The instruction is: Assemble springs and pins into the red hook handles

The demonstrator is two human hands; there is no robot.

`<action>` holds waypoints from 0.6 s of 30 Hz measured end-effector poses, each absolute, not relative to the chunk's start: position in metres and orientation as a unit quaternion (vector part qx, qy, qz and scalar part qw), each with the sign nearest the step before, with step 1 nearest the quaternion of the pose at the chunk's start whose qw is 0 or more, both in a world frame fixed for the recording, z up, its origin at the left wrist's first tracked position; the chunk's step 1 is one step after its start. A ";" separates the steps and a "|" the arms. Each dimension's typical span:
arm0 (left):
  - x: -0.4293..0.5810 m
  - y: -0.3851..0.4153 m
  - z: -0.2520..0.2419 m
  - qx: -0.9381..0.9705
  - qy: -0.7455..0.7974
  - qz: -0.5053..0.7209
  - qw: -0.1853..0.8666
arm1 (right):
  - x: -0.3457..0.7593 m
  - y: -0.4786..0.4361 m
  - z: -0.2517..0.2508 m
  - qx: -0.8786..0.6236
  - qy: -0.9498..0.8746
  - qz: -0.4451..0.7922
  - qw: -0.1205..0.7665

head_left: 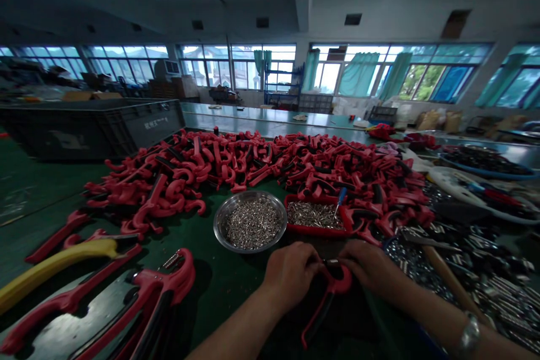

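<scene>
Two bare hands in your view, both at one red-and-black handle [341,286], low and right of centre; take that piece as the middle of the clock. Your left hand [293,271] comes in from 9, thumb and fingers pinched on the piece beside a small spring [333,262] across its top. Your right hand [368,263] meets it from 3, fingertips at the spring's other end; cannot tell whether they grip or only touch. The grip points down towards 7. Red tray [316,231] at 12, holding small metal pins, a blue-handled tool [342,196] standing in it. Steel bowl [216,226] at 10, filled with smaller metal bits, just beside the tray. Beyond both, from 10 to 1, a broad heap of red handles [236,160] on the green bench [223,284]. At 9, another handle with a spring fitted [164,280], near a yellow curved piece [63,264]. At 3, a wooden-handled hammer [449,278] lies beside loose springs [502,306].
</scene>
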State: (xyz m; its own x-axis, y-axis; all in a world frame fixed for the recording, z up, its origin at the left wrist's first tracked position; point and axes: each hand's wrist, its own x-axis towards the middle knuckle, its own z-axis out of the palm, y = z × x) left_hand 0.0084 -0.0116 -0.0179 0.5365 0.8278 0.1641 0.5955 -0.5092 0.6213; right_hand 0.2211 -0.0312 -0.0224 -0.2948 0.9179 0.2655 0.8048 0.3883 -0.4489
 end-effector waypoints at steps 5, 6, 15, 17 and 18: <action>0.007 -0.012 -0.015 0.836 0.425 0.226 0.264 | 0.225 -0.040 -0.021 -0.562 -0.765 0.170 0.263; 0.006 -0.012 -0.015 0.835 0.426 0.227 0.265 | 0.226 -0.042 -0.021 -0.567 -0.759 0.179 0.267; 0.010 -0.011 -0.009 0.767 0.390 0.283 0.424 | 0.212 -0.051 -0.006 -0.599 -0.705 0.173 0.340; 0.012 -0.013 -0.005 0.692 0.369 0.292 0.548 | 0.197 -0.054 0.003 -0.556 -0.718 0.211 0.362; 0.013 -0.014 -0.003 0.648 0.359 0.293 0.604 | 0.189 -0.055 0.007 -0.537 -0.718 0.233 0.378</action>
State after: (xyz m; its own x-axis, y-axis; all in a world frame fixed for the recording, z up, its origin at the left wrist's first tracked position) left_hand 0.0128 -0.0136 -0.0030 0.5707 0.8195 -0.0531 0.1109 -0.0129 0.9937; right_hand 0.1889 -0.0550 0.0071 -0.1384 0.9463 0.2922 0.5948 0.3153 -0.7395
